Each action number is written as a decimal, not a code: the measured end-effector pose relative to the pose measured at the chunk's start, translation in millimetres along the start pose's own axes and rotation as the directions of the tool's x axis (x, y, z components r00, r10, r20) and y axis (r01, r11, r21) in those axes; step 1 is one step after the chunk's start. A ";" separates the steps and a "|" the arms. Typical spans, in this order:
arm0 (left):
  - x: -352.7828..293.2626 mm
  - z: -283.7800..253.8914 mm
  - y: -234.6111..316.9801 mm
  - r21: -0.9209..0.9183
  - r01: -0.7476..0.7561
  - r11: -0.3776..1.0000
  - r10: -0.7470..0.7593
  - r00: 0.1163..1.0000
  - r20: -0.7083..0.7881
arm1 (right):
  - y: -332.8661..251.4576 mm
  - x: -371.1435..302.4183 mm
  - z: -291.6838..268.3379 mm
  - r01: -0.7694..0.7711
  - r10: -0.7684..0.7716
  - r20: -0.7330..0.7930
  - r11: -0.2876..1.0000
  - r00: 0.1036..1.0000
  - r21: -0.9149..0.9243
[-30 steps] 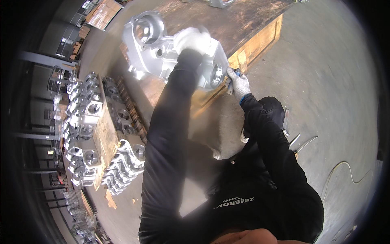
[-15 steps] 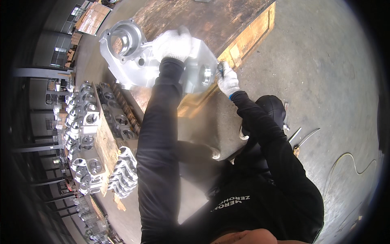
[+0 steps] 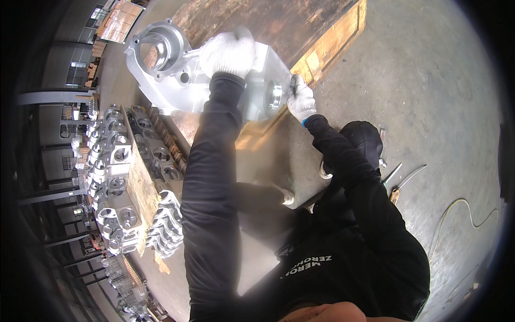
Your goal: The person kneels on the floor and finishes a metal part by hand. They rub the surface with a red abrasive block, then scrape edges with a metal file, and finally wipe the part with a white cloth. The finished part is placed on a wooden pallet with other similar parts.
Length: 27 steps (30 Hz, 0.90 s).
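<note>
A large silvery cast-metal housing [image 3: 177,88] rests on the wooden table [image 3: 268,24]. It has a wide round bore at its left end and a smaller ringed opening at its right. My left hand [image 3: 228,52], in a white knit glove, grips the housing's upper middle; glare blurs its fingers. Beside the right end, my gloved right hand [image 3: 301,100] is closed against the edge. Whatever its fingers hold is hidden; a bit of something dark shows at their tips.
Rows of similar metal castings [image 3: 120,155] stand at the left around a wooden board [image 3: 138,188]. Hand tools with long thin shafts [image 3: 399,188] lie on the floor at the right, near a pale hose [image 3: 456,203]. My knee [image 3: 362,142] is close to the table's near side.
The housing shows slightly further left and up. My right hand has slid a little along its right edge, and the dark thing at its fingertips is less visible. My left hand stays on the housing.
</note>
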<state>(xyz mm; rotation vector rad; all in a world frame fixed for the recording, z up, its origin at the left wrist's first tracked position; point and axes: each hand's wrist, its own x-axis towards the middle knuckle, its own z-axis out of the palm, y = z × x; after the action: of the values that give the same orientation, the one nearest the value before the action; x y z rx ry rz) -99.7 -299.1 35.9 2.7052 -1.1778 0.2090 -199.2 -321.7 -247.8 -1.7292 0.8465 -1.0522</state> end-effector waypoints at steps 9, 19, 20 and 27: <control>2.2 6.5 -4.3 -0.016 -0.021 1.000 0.021 0.999 -0.044 | 28.4 -1.3 25.9 0.057 -0.066 -0.037 0.976 0.997 -0.211; 4.1 10.1 -1.6 0.080 -0.027 0.996 0.032 0.997 -0.063 | -3.1 -26.7 6.5 -0.089 0.092 -0.001 0.967 0.996 -0.240; 4.4 10.5 -1.2 0.111 -0.040 0.993 0.048 0.996 -0.075 | -6.6 -33.1 4.5 -0.088 0.100 0.037 0.963 0.994 -0.255; 8.6 14.5 -2.6 0.040 0.053 0.998 -0.051 0.997 -0.054 | -7.4 -83.8 7.9 0.095 -0.088 0.037 0.886 0.995 -0.453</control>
<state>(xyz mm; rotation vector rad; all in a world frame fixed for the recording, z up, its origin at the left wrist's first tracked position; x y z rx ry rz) -91.2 -306.7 23.1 2.7438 -1.0996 0.2984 -224.8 -243.5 -266.6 -2.1847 1.0731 -0.9475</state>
